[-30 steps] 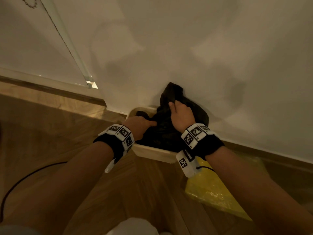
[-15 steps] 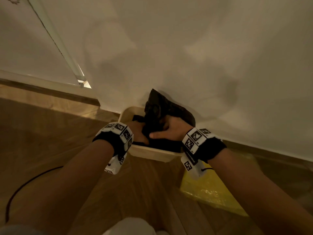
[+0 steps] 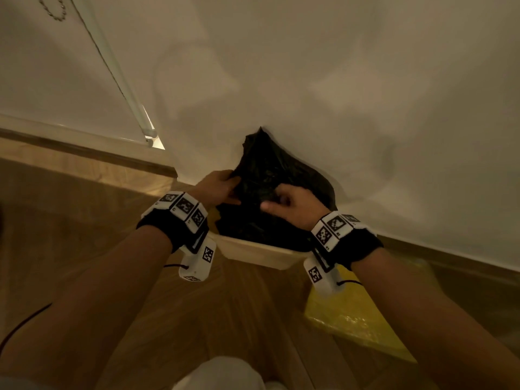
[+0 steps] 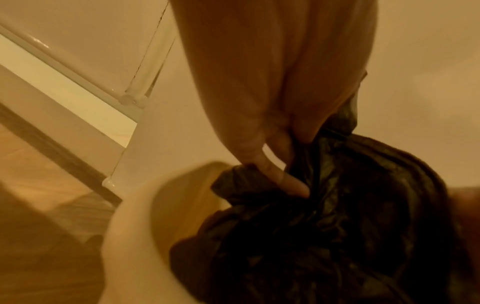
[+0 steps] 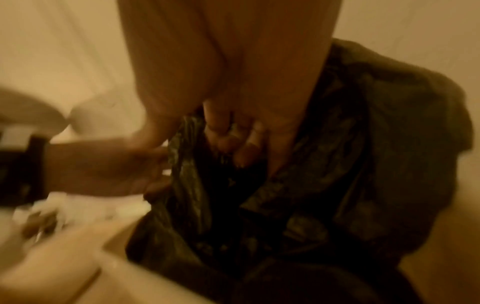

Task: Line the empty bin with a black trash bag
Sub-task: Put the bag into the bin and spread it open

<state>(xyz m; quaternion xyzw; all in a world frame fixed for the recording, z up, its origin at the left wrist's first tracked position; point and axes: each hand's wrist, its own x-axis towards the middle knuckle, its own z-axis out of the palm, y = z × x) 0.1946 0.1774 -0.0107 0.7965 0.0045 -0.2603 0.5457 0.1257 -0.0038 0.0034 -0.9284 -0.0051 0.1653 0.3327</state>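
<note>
A crumpled black trash bag (image 3: 270, 175) stands bunched up out of a cream bin (image 3: 259, 250) that sits on the floor against the white wall. My left hand (image 3: 222, 184) pinches the bag's left edge above the bin's far left rim; the left wrist view shows fingers (image 4: 283, 176) curled into a fold of the black trash bag (image 4: 350, 205) over the cream bin (image 4: 130, 236). My right hand (image 3: 292, 205) grips the bag's middle, with its fingers (image 5: 233, 139) curled into the black trash bag (image 5: 350, 164). The bin's inside is mostly hidden by the bag.
A yellow plastic bag (image 3: 354, 316) lies on the wooden floor right of the bin. A dark cable (image 3: 25, 319) runs across the floor at the left. A white door frame (image 3: 112, 71) and a skirting board (image 3: 84, 150) stand behind on the left.
Both hands have risen from low inside the bin to the bag's upper part and spread apart. The bag now stands taller against the wall.
</note>
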